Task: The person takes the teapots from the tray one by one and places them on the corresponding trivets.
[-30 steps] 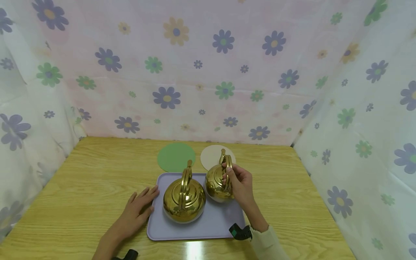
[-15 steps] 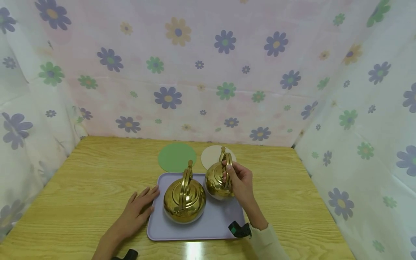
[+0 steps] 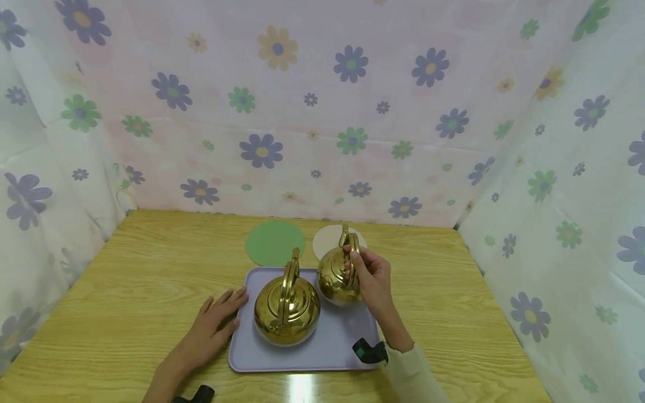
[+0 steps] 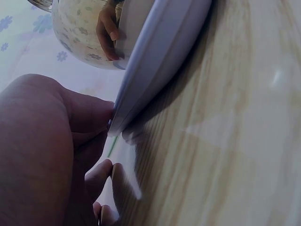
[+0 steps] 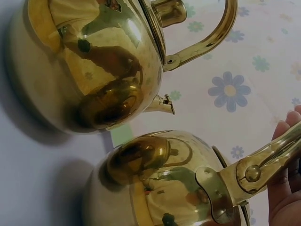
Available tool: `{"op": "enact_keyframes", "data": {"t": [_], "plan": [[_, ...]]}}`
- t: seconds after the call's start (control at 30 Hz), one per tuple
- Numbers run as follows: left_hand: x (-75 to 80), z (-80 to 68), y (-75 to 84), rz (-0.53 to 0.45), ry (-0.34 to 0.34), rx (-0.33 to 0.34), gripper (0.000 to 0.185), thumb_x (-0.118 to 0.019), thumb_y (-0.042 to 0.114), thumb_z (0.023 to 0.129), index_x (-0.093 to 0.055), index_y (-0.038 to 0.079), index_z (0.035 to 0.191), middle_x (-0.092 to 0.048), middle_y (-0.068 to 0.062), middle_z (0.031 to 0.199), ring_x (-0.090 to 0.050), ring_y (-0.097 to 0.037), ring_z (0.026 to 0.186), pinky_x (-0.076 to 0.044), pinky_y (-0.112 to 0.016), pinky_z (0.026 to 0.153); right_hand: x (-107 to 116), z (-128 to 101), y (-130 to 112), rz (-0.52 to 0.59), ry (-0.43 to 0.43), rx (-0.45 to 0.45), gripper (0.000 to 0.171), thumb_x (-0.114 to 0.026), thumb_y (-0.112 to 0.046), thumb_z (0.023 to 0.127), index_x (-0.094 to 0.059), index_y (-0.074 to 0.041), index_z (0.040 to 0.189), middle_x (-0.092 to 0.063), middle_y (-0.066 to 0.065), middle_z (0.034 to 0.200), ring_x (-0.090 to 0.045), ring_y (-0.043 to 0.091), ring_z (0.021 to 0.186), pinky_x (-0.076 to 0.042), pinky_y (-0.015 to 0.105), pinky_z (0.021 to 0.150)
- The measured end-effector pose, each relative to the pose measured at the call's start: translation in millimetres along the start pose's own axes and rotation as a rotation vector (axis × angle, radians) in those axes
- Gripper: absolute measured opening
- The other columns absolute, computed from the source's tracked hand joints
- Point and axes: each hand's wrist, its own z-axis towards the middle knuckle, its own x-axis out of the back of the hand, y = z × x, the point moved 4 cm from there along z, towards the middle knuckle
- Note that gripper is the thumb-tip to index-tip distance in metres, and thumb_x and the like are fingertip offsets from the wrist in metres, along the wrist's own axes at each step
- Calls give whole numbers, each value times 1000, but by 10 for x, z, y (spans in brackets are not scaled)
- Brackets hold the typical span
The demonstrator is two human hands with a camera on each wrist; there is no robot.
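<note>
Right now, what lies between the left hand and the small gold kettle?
In the head view, the large gold kettle on the lilac tray sits between the left hand and small gold kettle.

My left hand (image 3: 214,324) lies flat, palm down, fingers straight and a little spread, while my right hand (image 3: 372,277) is raised off the table, fingers curled tight in a grip.

The small gold kettle (image 3: 339,276), gripped at its handle by the right hand (image 3: 372,276), has been raised a little higher off the lavender tray (image 3: 332,350) than a second ago. It has also been carried slightly toward the far edge of that tray, so that more of the beige round mat (image 3: 327,242) behind the tray is now overlapped by its handle.
</note>
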Motion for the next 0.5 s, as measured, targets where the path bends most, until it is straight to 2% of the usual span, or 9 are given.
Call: {"op": "enact_keyframes", "data": {"t": [0.5], "plan": [[-4, -5, 18, -1, 0, 6, 46, -61, 12, 100, -56, 5, 146, -48, -14, 155, -36, -54, 141, -12, -71, 115, -18, 62, 9, 23, 17, 12, 31, -54, -5, 104, -63, 21, 118, -68, -3, 75, -64, 6, 65, -57, 18, 61]]}}
